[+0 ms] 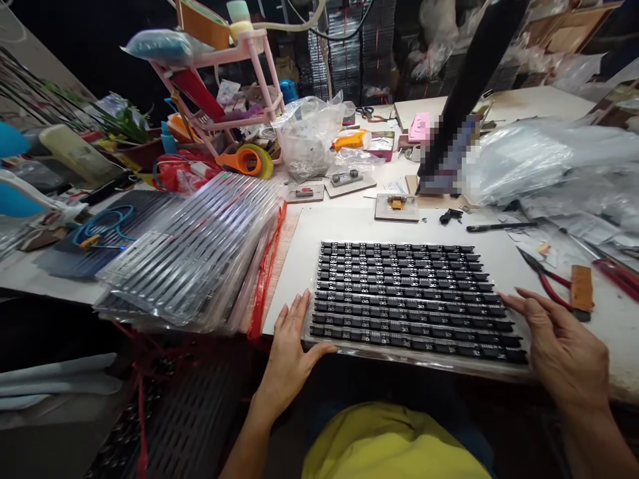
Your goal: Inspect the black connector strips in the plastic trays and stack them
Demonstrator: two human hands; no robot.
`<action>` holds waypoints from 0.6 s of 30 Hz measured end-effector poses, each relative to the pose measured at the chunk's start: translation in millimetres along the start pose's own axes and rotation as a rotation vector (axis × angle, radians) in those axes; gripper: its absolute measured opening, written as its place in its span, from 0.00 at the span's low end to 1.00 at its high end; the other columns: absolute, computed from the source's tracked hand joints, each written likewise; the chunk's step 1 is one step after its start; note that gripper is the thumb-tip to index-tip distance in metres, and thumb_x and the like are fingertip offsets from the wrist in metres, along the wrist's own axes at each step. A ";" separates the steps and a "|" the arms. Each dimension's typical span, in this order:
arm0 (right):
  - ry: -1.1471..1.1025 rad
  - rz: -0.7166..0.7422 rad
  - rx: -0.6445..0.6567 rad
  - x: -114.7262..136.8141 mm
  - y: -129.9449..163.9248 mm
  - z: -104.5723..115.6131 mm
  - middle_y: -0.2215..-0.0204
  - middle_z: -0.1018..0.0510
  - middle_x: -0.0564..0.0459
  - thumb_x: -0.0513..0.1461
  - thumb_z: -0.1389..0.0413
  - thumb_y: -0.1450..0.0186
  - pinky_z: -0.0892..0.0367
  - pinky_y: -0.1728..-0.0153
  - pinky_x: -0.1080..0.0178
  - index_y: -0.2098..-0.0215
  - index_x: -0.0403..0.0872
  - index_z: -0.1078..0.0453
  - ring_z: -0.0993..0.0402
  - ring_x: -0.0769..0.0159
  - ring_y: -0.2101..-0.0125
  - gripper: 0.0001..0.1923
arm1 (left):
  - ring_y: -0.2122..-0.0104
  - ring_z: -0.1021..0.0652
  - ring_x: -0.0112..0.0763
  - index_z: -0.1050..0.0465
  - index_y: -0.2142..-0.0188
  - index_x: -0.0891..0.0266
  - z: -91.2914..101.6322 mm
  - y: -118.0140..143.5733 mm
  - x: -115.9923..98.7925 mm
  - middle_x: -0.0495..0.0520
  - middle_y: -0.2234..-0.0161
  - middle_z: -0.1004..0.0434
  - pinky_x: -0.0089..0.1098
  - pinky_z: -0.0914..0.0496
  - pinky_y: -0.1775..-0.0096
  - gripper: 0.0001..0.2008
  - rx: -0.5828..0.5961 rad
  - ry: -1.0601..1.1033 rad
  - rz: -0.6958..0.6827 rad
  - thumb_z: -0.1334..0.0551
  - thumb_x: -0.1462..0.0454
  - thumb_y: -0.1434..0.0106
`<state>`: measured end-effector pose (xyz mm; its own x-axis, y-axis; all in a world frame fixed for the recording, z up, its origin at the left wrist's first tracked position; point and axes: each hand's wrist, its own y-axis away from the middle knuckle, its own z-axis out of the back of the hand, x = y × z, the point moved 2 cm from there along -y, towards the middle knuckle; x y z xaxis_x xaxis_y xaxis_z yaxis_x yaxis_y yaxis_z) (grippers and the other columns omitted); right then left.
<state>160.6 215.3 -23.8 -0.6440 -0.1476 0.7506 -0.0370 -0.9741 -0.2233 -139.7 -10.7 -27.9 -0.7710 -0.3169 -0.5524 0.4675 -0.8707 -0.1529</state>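
a clear flat plastic tray (424,362) lay on the white desk (615,332), its rows of black plastic parts (399,293) seemingly complete; left hand (289,349) fingers were apart, right hand (566,346) fingers touched its edge, grip unclear.

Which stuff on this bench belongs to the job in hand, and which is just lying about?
In the job, judging by the hands:
- clear tray between left hand and right hand
- black parts in rows on it
- white board underneath

Apparently just lying about:
- pliers
- plastic bags
- potted plant
- pink rack
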 end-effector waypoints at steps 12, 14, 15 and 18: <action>-0.042 0.269 0.191 -4.5 -8.2 -4.6 0.55 0.21 0.45 0.54 0.49 0.38 0.33 0.48 0.57 0.48 0.46 0.30 0.25 0.56 0.53 0.28 | 0.37 0.39 0.42 0.63 0.33 0.56 -11.4 -10.4 1.1 0.63 0.37 0.41 0.49 0.44 0.40 0.36 -0.094 -0.132 -0.115 0.46 0.54 0.34; -0.048 0.268 0.181 -3.8 -7.5 -4.9 0.55 0.21 0.44 0.52 0.49 0.37 0.32 0.49 0.59 0.48 0.46 0.30 0.25 0.57 0.53 0.26 | 0.37 0.39 0.42 0.62 0.33 0.57 -11.0 -11.0 0.5 0.64 0.38 0.40 0.50 0.44 0.40 0.36 -0.093 -0.137 -0.107 0.46 0.54 0.34; -0.053 0.262 0.175 -3.7 -6.9 -5.1 0.55 0.21 0.44 0.52 0.49 0.36 0.32 0.49 0.59 0.48 0.46 0.30 0.25 0.57 0.53 0.25 | 0.38 0.39 0.43 0.61 0.33 0.57 -10.4 -11.2 0.3 0.64 0.38 0.40 0.50 0.45 0.40 0.36 -0.091 -0.138 -0.101 0.46 0.53 0.34; -0.085 0.230 0.153 -5.7 -5.0 -5.7 0.54 0.22 0.46 0.51 0.49 0.35 0.34 0.47 0.58 0.49 0.47 0.29 0.25 0.59 0.53 0.23 | 0.37 0.40 0.43 0.58 0.34 0.57 -7.8 -11.6 0.0 0.63 0.37 0.40 0.51 0.46 0.39 0.35 -0.062 -0.129 -0.079 0.45 0.52 0.35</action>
<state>160.1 222.0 -30.4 -0.5552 -0.3753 0.7422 0.2226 -0.9269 -0.3022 -141.7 2.4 -32.5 -0.8537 -0.2978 -0.4271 0.4261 -0.8711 -0.2443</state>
